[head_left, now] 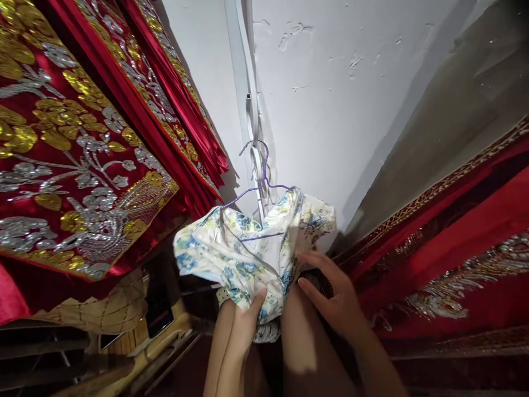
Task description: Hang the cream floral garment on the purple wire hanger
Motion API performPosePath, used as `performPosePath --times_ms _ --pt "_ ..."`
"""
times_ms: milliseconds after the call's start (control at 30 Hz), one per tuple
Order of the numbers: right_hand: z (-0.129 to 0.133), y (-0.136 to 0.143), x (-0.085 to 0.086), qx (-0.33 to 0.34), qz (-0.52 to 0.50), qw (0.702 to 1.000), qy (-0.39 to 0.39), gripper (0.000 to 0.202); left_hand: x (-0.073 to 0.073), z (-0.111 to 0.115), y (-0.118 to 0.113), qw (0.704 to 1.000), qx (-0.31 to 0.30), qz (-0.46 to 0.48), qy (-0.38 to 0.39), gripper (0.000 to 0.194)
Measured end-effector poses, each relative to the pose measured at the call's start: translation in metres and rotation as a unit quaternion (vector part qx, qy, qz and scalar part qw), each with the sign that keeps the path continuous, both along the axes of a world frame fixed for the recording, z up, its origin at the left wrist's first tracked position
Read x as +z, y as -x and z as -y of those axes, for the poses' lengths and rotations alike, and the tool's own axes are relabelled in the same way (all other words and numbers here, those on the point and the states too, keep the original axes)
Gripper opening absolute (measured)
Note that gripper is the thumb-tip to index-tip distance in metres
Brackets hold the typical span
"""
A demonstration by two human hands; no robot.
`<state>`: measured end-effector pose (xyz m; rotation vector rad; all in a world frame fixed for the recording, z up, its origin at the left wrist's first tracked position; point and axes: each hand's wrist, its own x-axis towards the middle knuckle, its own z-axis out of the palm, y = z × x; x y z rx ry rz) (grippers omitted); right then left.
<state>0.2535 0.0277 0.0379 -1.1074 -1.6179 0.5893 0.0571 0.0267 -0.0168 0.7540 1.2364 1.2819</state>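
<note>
Pinching floral top (247,271) low: left hand (248,317) | right hand (339,296) fingers parted, at right edge | shoulders crosswise ahead, on purple hanger (265,172)

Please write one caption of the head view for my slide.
The left hand holds a floral garment on a purple hanger, the right hand at its edge, red cloth on both sides.

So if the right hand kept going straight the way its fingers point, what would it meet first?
Most likely the right hand would meet the white floral garment, at the side nearest its fingertips. Any gap there looks small, and one view cannot settle whether they touch.
</note>
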Motion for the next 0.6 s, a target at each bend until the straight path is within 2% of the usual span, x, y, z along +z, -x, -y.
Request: performPosePath --times_ms 33,100,200,267,433,500,600 --pt "0.007 0.007 -0.014 -0.025 -0.061 0.997 0.044 0.025 -0.006 0.003 -0.001 1.000 0.009 0.004 0.006 0.074" --pt "0.019 0.023 -0.041 -0.055 -0.141 0.978 0.142 0.025 -0.019 0.010 0.001 0.999 0.022 0.015 0.021 0.071" --pt "0.027 0.041 -0.063 -0.017 -0.203 0.951 0.231 0.033 -0.030 0.017 0.008 0.999 0.018 0.015 0.041 0.066" --pt "0.026 0.046 -0.062 0.027 -0.208 0.946 0.248 0.035 -0.028 0.019 0.013 0.999 0.009 0.009 0.049 0.065" --pt "0.016 0.046 -0.037 0.096 -0.126 0.958 0.241 0.041 -0.011 0.025 0.021 0.998 -0.008 0.010 0.067 0.066" --pt "0.016 0.047 -0.033 0.094 -0.094 0.959 0.250 0.040 -0.009 0.027 0.023 0.998 0.004 -0.002 0.065 0.066" --pt "0.018 0.048 -0.037 0.057 -0.071 0.967 0.239 0.039 -0.011 0.030 0.023 0.998 0.013 -0.017 0.060 0.063"
